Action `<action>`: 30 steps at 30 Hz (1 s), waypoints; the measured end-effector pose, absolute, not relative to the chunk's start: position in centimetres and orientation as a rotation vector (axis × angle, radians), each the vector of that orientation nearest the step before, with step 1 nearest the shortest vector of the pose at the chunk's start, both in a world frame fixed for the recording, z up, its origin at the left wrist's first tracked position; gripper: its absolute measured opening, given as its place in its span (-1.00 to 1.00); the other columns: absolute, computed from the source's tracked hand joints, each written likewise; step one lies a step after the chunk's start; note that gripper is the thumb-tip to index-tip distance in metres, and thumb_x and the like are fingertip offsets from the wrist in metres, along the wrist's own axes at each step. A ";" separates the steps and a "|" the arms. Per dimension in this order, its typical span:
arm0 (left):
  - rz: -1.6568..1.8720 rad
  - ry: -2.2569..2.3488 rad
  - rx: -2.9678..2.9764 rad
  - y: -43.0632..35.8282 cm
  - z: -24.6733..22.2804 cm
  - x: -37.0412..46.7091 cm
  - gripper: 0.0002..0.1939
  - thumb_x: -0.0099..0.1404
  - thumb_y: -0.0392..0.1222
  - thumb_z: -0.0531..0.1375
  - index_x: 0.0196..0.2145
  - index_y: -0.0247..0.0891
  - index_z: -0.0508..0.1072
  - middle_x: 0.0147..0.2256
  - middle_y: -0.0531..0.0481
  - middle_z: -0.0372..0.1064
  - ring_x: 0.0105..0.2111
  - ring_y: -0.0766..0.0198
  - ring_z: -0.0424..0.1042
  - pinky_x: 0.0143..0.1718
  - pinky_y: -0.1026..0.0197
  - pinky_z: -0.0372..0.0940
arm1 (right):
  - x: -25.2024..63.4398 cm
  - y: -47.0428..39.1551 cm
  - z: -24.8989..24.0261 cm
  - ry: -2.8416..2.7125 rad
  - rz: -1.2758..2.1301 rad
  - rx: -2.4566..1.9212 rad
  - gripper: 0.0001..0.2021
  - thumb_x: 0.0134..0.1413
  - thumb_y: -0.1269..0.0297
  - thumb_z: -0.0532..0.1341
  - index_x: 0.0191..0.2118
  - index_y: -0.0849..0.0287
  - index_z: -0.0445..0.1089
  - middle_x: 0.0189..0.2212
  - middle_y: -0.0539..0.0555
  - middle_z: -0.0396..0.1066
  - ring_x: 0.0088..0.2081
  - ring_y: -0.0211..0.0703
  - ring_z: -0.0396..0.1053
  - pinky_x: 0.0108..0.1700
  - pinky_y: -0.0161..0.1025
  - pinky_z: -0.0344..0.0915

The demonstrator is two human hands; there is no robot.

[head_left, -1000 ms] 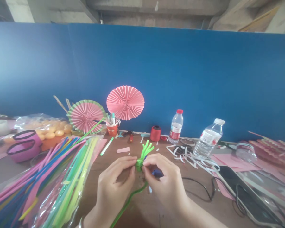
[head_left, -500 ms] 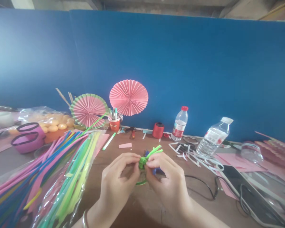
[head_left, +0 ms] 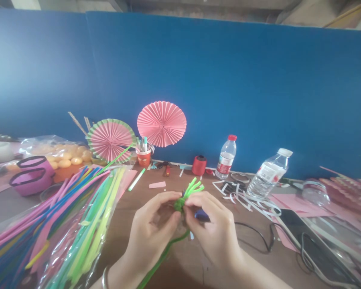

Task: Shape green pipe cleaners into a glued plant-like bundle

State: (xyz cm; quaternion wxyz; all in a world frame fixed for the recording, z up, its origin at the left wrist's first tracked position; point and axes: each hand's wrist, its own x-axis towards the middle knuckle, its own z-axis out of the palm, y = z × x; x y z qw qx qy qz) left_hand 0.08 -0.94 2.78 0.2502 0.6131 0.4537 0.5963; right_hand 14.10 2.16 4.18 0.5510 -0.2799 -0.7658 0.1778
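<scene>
A small bundle of green pipe cleaners (head_left: 179, 204), wound into a knot, sits between my two hands just above the table. My left hand (head_left: 152, 224) pinches its left side with thumb and forefinger. On the other side my right hand (head_left: 213, 224) grips the knot near the loose stems, which fan up and to the right. One long green strand trails from below the knot down past my left wrist. Partly hidden behind my right fingers lies a dark blue object (head_left: 201, 215) whose kind I cannot make out.
Bagged colored pipe cleaners (head_left: 96, 224) cover the left side. Pink paper fans (head_left: 161, 123) stand at the back by a cup of markers (head_left: 143, 157). To the right are a red-capped bottle (head_left: 226, 158), a tilted bottle (head_left: 269, 174), white strips (head_left: 246, 200), a phone (head_left: 315, 245) and a black cable (head_left: 258, 237).
The green stems now stand more upright and spread apart. The long green strand has swung down to the lower left. Both hands stay close together around the knot.
</scene>
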 end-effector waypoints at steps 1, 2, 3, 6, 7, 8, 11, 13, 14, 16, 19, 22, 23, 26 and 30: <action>1.608 1.205 1.610 -0.9 2.9 0.2 -0.76 0.15 -0.34 0.14 -0.19 -0.20 0.38 -0.19 -0.03 0.41 -0.19 0.23 0.40 -0.16 0.23 0.33 | 14.2 2.2 4.3 -1.809 0.429 -0.670 -0.84 -0.05 0.59 0.11 -0.42 0.19 0.33 -0.44 0.04 0.34 -0.38 -0.26 0.32 -0.32 -0.35 0.28; 1.596 1.187 1.549 -0.8 3.1 0.3 -0.76 0.15 -0.32 0.15 -0.19 -0.20 0.39 -0.20 -0.03 0.42 -0.19 0.22 0.40 -0.16 0.23 0.33 | 14.2 2.3 4.4 -1.807 0.438 -0.677 -0.84 -0.04 0.58 0.11 -0.40 0.19 0.34 -0.43 0.04 0.36 -0.36 -0.26 0.33 -0.30 -0.35 0.28; 1.590 1.179 1.497 -0.6 3.2 0.3 -0.78 0.14 -0.30 0.17 -0.21 -0.20 0.40 -0.21 -0.02 0.43 -0.20 0.23 0.40 -0.17 0.23 0.34 | 14.3 2.4 4.4 -1.803 0.451 -0.686 -0.84 -0.02 0.56 0.11 -0.39 0.18 0.36 -0.42 0.04 0.37 -0.35 -0.26 0.34 -0.30 -0.36 0.28; 1.588 1.214 1.398 -0.3 3.6 0.4 -0.83 0.10 -0.27 0.21 -0.28 -0.22 0.43 -0.28 0.00 0.44 -0.26 0.26 0.42 -0.23 0.29 0.35 | 14.5 2.6 4.4 -1.790 0.529 -0.726 -0.85 0.00 0.52 0.12 -0.39 0.17 0.39 -0.40 0.04 0.38 -0.35 -0.26 0.35 -0.33 -0.37 0.29; 1.586 1.230 1.376 -0.2 3.6 0.4 -0.84 0.09 -0.26 0.22 -0.30 -0.22 0.43 -0.31 0.01 0.45 -0.28 0.28 0.42 -0.25 0.31 0.36 | 14.5 2.7 4.4 -1.785 0.564 -0.742 -0.85 0.00 0.51 0.12 -0.39 0.16 0.40 -0.40 0.04 0.38 -0.36 -0.26 0.35 -0.35 -0.38 0.29; 1.583 1.239 1.354 -0.2 3.6 0.4 -0.85 0.08 -0.26 0.23 -0.32 -0.23 0.43 -0.33 0.02 0.44 -0.31 0.29 0.42 -0.27 0.32 0.36 | 14.5 2.7 4.3 -1.780 0.599 -0.758 -0.85 0.01 0.50 0.13 -0.39 0.15 0.41 -0.41 0.03 0.38 -0.38 -0.27 0.35 -0.37 -0.38 0.29; 1.569 1.230 1.296 -0.2 3.6 0.3 -0.84 0.06 -0.26 0.24 -0.34 -0.23 0.41 -0.37 0.04 0.43 -0.35 0.32 0.42 -0.30 0.33 0.36 | 14.4 2.9 4.4 -1.753 0.690 -0.812 -0.88 0.00 0.45 0.15 -0.41 0.14 0.42 -0.44 0.00 0.38 -0.43 -0.28 0.34 -0.39 -0.36 0.29; 1.572 1.216 1.285 -0.2 3.5 0.3 -0.83 0.06 -0.27 0.24 -0.33 -0.22 0.40 -0.36 0.05 0.42 -0.35 0.32 0.42 -0.30 0.33 0.35 | 14.4 3.1 4.5 -1.725 0.755 -0.853 -0.90 -0.02 0.43 0.18 -0.42 0.13 0.44 -0.44 0.00 0.40 -0.43 -0.28 0.35 -0.38 -0.36 0.29; 1.580 1.210 1.282 -0.2 3.4 0.3 -0.82 0.06 -0.27 0.24 -0.32 -0.22 0.39 -0.35 0.05 0.41 -0.34 0.32 0.42 -0.29 0.32 0.35 | 14.4 3.1 4.6 -1.714 0.795 -0.870 -0.90 -0.03 0.42 0.18 -0.42 0.13 0.44 -0.44 0.00 0.41 -0.42 -0.27 0.35 -0.37 -0.36 0.30; 1.611 1.195 1.273 -0.1 3.3 0.2 -0.80 0.06 -0.27 0.24 -0.30 -0.21 0.38 -0.32 0.04 0.39 -0.32 0.31 0.41 -0.26 0.30 0.34 | 14.4 3.2 4.7 -1.689 0.880 -0.888 -0.89 -0.02 0.40 0.17 -0.38 0.12 0.45 -0.41 0.00 0.43 -0.37 -0.25 0.38 -0.33 -0.35 0.31; 1.649 1.171 1.237 0.1 3.1 0.1 -0.78 0.05 -0.25 0.24 -0.28 -0.21 0.38 -0.28 0.02 0.36 -0.25 0.27 0.38 -0.24 0.28 0.33 | 14.6 3.3 4.6 -1.659 0.956 -0.892 -0.84 0.04 0.40 0.11 -0.31 0.12 0.43 -0.36 0.01 0.45 -0.32 -0.24 0.40 -0.27 -0.35 0.32; 1.664 1.139 1.164 0.3 2.8 -0.1 -0.77 0.05 -0.23 0.25 -0.28 -0.22 0.39 -0.22 -0.03 0.34 -0.21 0.23 0.36 -0.24 0.26 0.32 | 14.8 3.4 4.5 -1.691 0.888 -0.886 -0.83 0.06 0.41 0.08 -0.31 0.13 0.42 -0.38 0.00 0.45 -0.36 -0.26 0.39 -0.30 -0.35 0.31; 1.665 1.125 1.139 0.4 2.8 -0.1 -0.77 0.05 -0.23 0.25 -0.28 -0.24 0.39 -0.20 -0.05 0.34 -0.21 0.22 0.36 -0.24 0.24 0.32 | 14.9 3.5 4.5 -1.714 0.856 -0.874 -0.83 0.06 0.41 0.08 -0.32 0.13 0.42 -0.40 0.00 0.45 -0.38 -0.27 0.39 -0.32 -0.35 0.31; 1.656 1.095 1.095 0.4 2.8 -0.1 -0.78 0.05 -0.22 0.25 -0.30 -0.26 0.40 -0.16 -0.08 0.35 -0.23 0.22 0.38 -0.23 0.23 0.30 | 15.1 3.7 4.5 -1.777 0.820 -0.816 -0.83 0.06 0.40 0.09 -0.33 0.14 0.44 -0.42 0.02 0.44 -0.39 -0.26 0.38 -0.33 -0.34 0.32; 1.635 1.070 1.079 0.2 3.1 0.0 -0.81 0.07 -0.22 0.25 -0.32 -0.28 0.39 -0.21 -0.07 0.36 -0.26 0.24 0.38 -0.24 0.23 0.29 | 15.2 4.0 4.7 -1.801 0.838 -0.774 -0.84 0.03 0.41 0.12 -0.34 0.15 0.45 -0.43 0.02 0.44 -0.39 -0.26 0.38 -0.31 -0.32 0.34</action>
